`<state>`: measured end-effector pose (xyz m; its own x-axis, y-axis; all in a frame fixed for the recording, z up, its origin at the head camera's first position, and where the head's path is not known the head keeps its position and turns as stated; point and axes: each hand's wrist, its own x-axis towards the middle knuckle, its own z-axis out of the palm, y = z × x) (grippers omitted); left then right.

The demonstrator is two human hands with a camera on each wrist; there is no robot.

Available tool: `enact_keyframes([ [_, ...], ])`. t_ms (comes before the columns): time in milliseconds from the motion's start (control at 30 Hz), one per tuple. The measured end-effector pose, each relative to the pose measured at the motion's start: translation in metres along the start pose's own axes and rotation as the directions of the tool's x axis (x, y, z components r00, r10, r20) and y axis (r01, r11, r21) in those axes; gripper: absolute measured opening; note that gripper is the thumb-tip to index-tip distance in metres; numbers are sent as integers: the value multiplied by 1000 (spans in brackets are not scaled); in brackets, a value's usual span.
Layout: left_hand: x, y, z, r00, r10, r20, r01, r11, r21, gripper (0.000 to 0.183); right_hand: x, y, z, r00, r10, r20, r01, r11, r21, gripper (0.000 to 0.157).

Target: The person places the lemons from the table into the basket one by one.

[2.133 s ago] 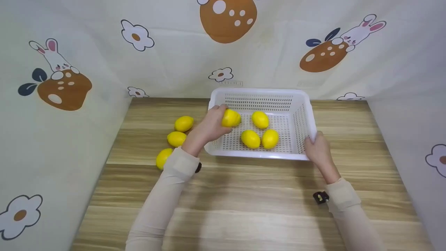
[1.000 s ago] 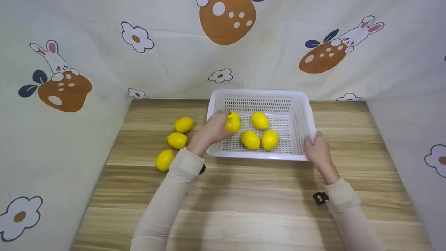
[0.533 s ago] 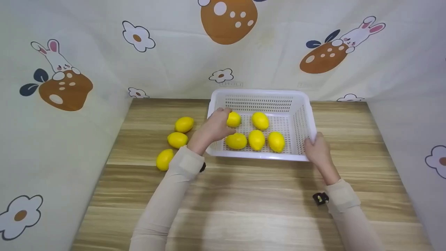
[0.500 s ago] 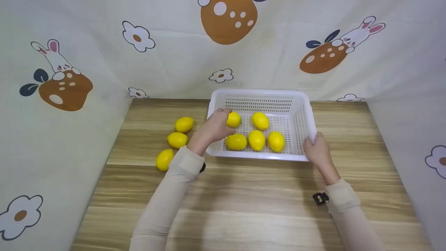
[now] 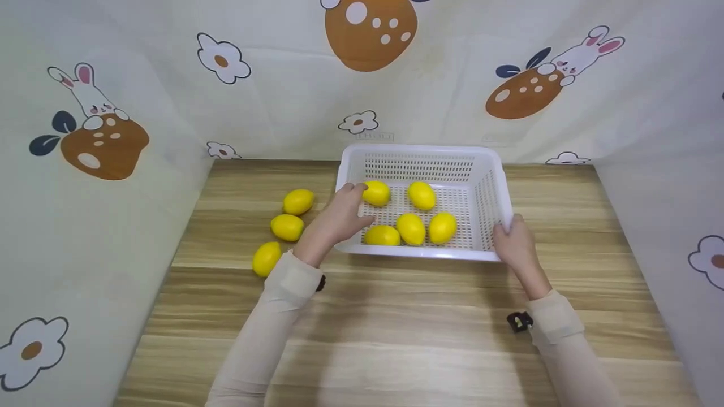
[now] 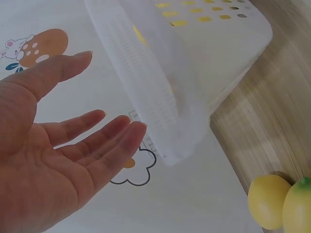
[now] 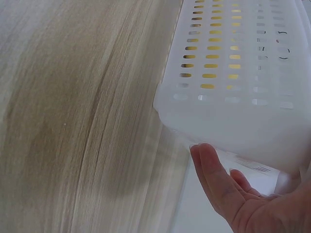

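Observation:
A white plastic basket with slotted walls stands at the back of the table, with several yellow lemons inside. My left hand is over the basket's left side, palm empty and fingers spread in the left wrist view. In the head view its fingertips lie close to the back-left lemon; whether they touch cannot be told. My right hand grips the basket's right rim near the front corner, thumb on top. The right wrist view shows its fingers beneath the outside of the basket.
Three more lemons lie on the wooden table left of the basket. A pale curtain printed with rabbits and flowers encloses the back and sides. Each sleeve cuff carries a small black device.
My left hand lowered two lemons into the basket and released them, then drew back slightly left. The front lemons shifted and rolled a little. My right hand kept its hold on the rim.

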<state>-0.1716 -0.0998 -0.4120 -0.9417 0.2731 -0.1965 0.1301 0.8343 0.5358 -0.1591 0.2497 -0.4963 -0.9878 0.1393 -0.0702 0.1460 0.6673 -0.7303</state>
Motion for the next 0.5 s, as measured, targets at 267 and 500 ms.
enact_keyframes([
  [267, -14, -8, 8, 997, 34, -66, -31, 998, 51, 65, 0, 0, 0, 1000, -5, 0, 5, 1000, 9, 31],
  [500, -23, -15, 13, 991, 48, -126, -43, 998, 44, 61, 0, -1, 1, 1000, 1, 6, -1, 1000, 10, 29],
])
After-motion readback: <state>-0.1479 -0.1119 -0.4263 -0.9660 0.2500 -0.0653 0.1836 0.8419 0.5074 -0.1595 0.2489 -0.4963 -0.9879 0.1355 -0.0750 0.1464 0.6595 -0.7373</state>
